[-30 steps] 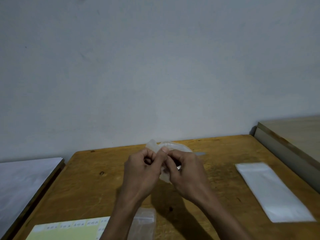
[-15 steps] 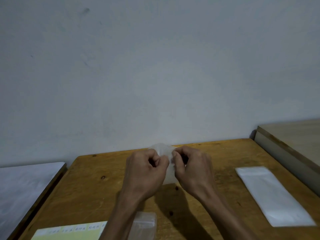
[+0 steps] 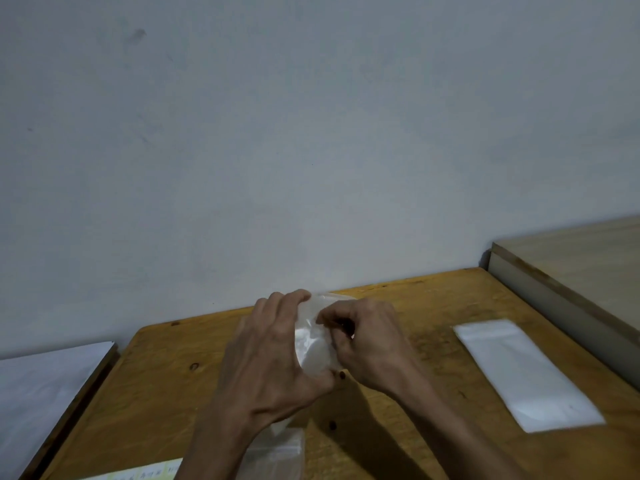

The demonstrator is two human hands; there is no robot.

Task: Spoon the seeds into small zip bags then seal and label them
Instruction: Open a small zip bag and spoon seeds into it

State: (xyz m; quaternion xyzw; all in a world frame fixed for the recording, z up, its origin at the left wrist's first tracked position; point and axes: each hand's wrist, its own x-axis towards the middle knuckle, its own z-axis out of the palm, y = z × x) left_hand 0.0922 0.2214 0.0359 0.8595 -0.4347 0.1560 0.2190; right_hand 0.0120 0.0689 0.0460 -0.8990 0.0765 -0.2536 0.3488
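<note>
A small clear zip bag [image 3: 313, 344] is held upright above the middle of the wooden table [image 3: 156, 386]. My left hand [image 3: 273, 355] wraps its left side, with fingertips at the top and the thumb at the bottom. My right hand [image 3: 367, 337] pinches the bag's upper right edge. What the bag holds is too blurred to tell. Below my left wrist lie more clear zip bags [image 3: 280, 452]. A yellow-green label sheet [image 3: 145, 474] shows at the bottom edge.
A flat white pack [image 3: 523, 375] lies on the table at the right. A raised pale wooden surface [image 3: 581, 268] stands at the far right. A white sheet [image 3: 38, 393] covers a lower surface at the left. A grey wall stands directly behind the table.
My left hand has opened and slid down along the bag's left side. My right hand stays pinched at the top edge. The bag now stands taller between both hands.
</note>
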